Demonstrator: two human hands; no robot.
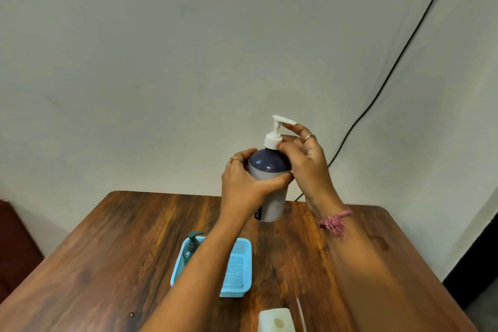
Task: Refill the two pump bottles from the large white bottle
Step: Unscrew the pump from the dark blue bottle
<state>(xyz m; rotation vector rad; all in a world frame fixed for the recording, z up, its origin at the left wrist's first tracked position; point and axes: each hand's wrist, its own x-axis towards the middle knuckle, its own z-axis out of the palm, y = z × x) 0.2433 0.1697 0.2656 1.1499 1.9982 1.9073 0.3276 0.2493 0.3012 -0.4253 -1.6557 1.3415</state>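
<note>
pump bottle [270,186], dark top with a white pump, sits mid-frame, held above the table [121,245]; my left hand [242,186] is wrapped tight round its body and my right hand [304,159] pinches the pump collar. i'd hold the body steady and twist only the collar, upright, no spill. small dark pump bottle [190,246] stands in the blue basket [237,267] lower centre under my left arm; white bottle [276,321] at bottom edge, nothing in the way.

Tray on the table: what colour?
Light blue tray with mesh floor, head view.
</note>
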